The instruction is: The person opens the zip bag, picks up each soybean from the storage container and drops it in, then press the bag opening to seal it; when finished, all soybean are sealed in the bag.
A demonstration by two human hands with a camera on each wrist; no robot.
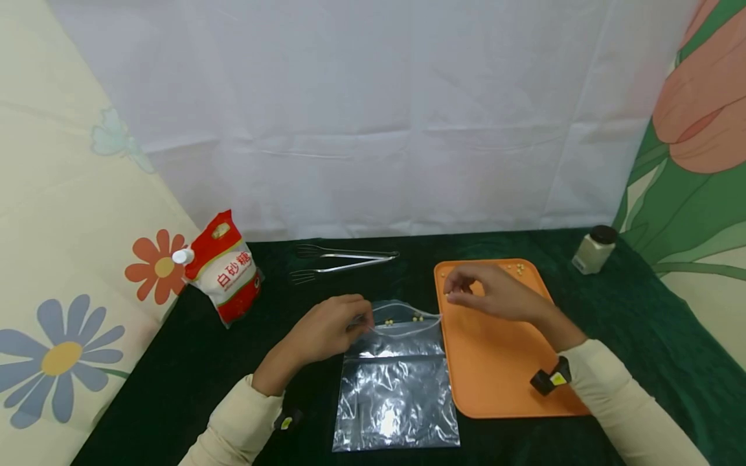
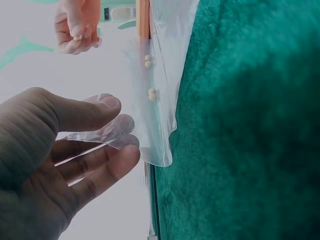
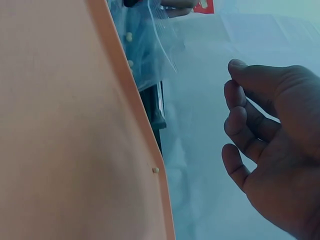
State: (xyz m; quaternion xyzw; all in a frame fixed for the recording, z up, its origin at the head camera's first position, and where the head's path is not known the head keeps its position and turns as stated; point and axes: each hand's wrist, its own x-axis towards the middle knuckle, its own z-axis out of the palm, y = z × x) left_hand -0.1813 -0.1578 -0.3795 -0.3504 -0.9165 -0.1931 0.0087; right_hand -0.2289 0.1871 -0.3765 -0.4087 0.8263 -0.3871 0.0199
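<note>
My left hand (image 1: pixel 335 327) pinches the edge of a clear zip bag (image 1: pixel 396 395) between thumb and fingers, holding its mouth apart. The bag lies flat toward the front, its mouth at the far end. Two small pairs of pale yellow soybeans (image 2: pixel 152 94) show inside, near the mouth. Over the far left part of the orange tray (image 1: pixel 495 375), my right hand (image 1: pixel 486 291) is raised, close to the bag's mouth. Its thumb and forefinger pinch one soybean (image 2: pixel 76 37), seen in the left wrist view. Another soybean (image 3: pixel 155 170) lies at the tray's edge.
More soybeans (image 1: pixel 515 268) sit in the tray's far right corner. Metal tongs (image 1: pixel 350 261) lie behind the bag. A red and white sugar bag (image 1: pixel 227 272) stands at left, and a dark-lidded jar (image 1: pixel 594 249) at far right. A white cloth (image 1: pixel 373 129) hangs behind the table.
</note>
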